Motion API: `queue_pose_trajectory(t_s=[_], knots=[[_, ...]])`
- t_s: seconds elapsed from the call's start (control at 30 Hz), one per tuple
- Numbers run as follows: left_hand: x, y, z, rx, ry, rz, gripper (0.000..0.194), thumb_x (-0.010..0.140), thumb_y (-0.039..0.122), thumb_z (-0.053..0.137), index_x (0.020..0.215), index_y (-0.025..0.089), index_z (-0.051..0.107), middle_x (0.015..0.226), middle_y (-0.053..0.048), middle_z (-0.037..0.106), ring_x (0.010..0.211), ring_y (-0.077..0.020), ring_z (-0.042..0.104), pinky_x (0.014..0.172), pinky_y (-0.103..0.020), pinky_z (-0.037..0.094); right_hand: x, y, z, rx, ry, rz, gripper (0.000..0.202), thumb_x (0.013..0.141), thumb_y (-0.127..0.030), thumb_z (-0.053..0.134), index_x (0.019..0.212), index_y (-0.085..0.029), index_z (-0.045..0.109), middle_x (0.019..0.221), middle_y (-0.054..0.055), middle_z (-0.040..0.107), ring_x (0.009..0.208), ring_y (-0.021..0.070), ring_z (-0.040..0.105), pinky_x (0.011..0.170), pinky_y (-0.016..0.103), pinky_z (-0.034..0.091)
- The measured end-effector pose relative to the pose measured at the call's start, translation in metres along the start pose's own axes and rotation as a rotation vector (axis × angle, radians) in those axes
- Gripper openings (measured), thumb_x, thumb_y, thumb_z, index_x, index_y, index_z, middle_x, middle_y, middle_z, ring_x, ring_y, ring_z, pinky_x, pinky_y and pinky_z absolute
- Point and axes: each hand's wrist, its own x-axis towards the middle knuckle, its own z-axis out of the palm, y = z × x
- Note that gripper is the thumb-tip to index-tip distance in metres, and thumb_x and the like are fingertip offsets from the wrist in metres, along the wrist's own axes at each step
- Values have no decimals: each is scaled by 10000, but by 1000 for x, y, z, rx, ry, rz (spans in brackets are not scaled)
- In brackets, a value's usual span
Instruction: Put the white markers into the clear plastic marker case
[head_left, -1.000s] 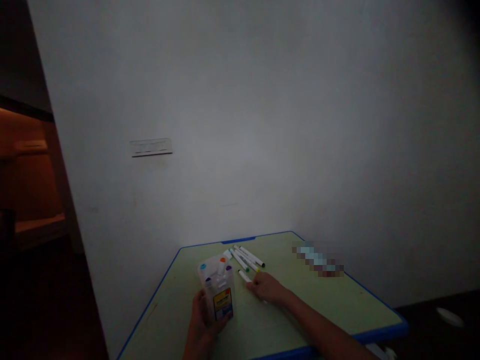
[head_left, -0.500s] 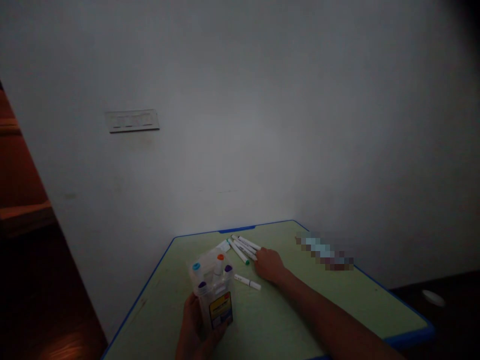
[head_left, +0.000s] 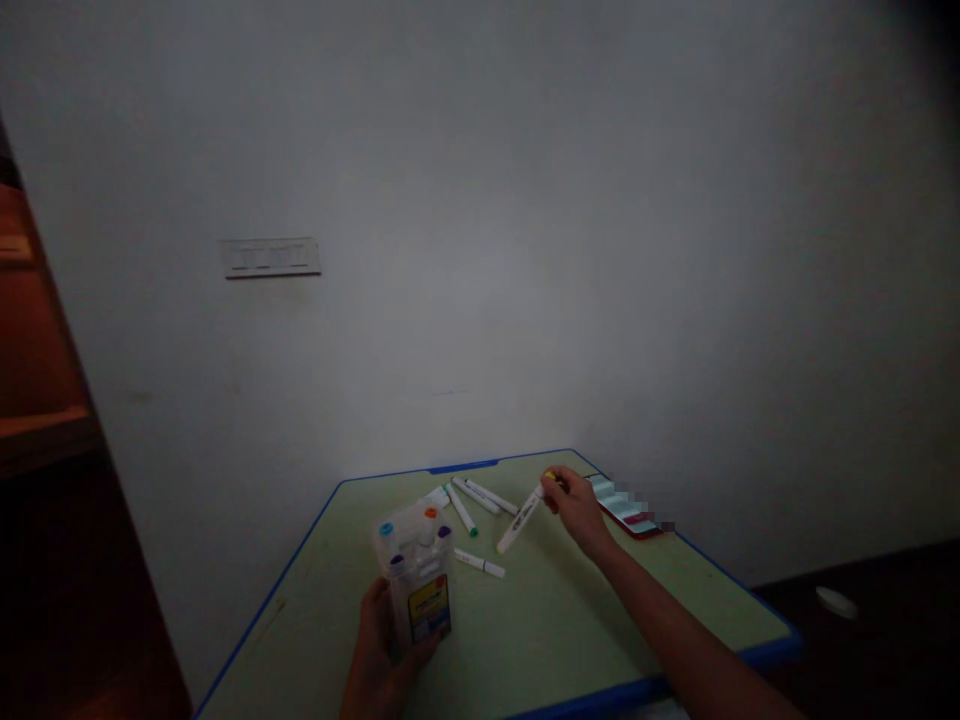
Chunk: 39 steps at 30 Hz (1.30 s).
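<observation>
My left hand [head_left: 386, 640] is wrapped round a clear plastic marker case [head_left: 420, 570] with a yellow and blue label. Several markers with blue, orange and purple caps stand in the case. Between the fingertips of my right hand [head_left: 574, 500] is a white marker [head_left: 523, 520], pinched at its yellow end and slanting down to the left over the table. Behind the case lie several loose white markers, among them a green-tipped marker [head_left: 461, 510]. Another white marker [head_left: 480, 563] rests just right of the case.
The pale green table [head_left: 570, 630] has a blue edge and stands against a grey wall [head_left: 480, 250]. Near its right edge lies a flat, partly blurred item [head_left: 626, 508] with a red border. A switch plate [head_left: 271, 258] is on the wall.
My right hand has picked a white marker with a yellow end out of the loose group and moved slightly up and right with it. My left hand still holds the case.
</observation>
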Motion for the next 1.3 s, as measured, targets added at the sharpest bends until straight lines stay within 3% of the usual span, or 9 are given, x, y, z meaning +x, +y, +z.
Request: queue_pose_trajectory(t_s=[0.17, 0.37, 0.53, 0.63, 0.8, 0.9, 1.03, 1.2, 1.3], knots=[[0, 1, -3, -18, -42, 16, 745, 541, 240, 778, 1151, 225, 350, 1135, -98, 553, 1055, -307, 541, 878, -404, 468, -10, -26, -20, 289, -161, -7, 286, 778, -471, 387, 730, -194, 435, 535, -44, 488, 341, 78, 364, 338, 203, 271], [-4, 8, 0, -48, -56, 17, 728, 531, 231, 785, 1130, 220, 372, 1106, -91, 583, 1038, -309, 556, 865, -401, 475, -25, -44, -11, -9, -233, -199, 80, 723, -263, 496, 739, -184, 493, 586, -37, 477, 523, 112, 432, 477, 213, 303], [-3, 4, 4, -88, 35, 43, 758, 464, 251, 793, 1108, 207, 397, 1098, -104, 586, 1022, -331, 560, 839, -412, 480, -32, -21, 2, -52, -360, -22, 59, 611, -146, 526, 557, -169, 520, 562, -18, 516, 575, 131, 477, 541, 229, 316], [-3, 3, 4, -76, 39, 52, 747, 459, 260, 793, 1096, 210, 406, 1082, -102, 594, 1008, -328, 567, 834, -411, 480, -34, 2, 7, -15, -398, 131, 114, 563, -127, 520, 469, -170, 473, 423, -32, 471, 447, 126, 474, 469, 227, 323], [-3, 4, 3, -27, 25, 58, 722, 477, 270, 784, 1094, 209, 415, 1071, -94, 602, 989, -319, 578, 854, -417, 468, -43, 21, 14, 166, -393, 330, 142, 699, -291, 465, 649, -166, 510, 460, -14, 545, 415, 137, 539, 414, 225, 403], [-4, 5, 3, -53, 10, 46, 725, 486, 275, 779, 1104, 218, 405, 1076, -88, 603, 996, -315, 577, 845, -414, 476, -52, 23, 17, 337, -444, 387, 325, 740, -443, 456, 772, -137, 563, 548, 27, 603, 476, 144, 581, 441, 235, 436], [-3, 6, 2, -23, -3, 24, 742, 506, 247, 780, 1129, 215, 379, 1108, -105, 584, 1019, -313, 565, 861, -418, 467, -59, 25, 18, 600, -534, 425, 402, 641, -486, 588, 800, -117, 591, 532, 12, 596, 440, 120, 545, 404, 206, 381], [-4, 9, 3, 18, -20, 38, 735, 522, 261, 778, 1135, 209, 377, 1078, -102, 591, 994, -311, 579, 854, -424, 473, -61, 23, 15, 567, -519, 381, 351, 612, -444, 601, 753, -122, 587, 475, -26, 546, 393, 90, 469, 372, 187, 314], [-6, 10, 2, 14, 9, 29, 726, 485, 266, 791, 1098, 214, 405, 1048, -82, 611, 970, -313, 592, 828, -410, 493, -57, 20, 14, 379, -557, 332, 299, 623, -382, 571, 779, -127, 580, 493, -38, 523, 409, 91, 458, 393, 197, 341]])
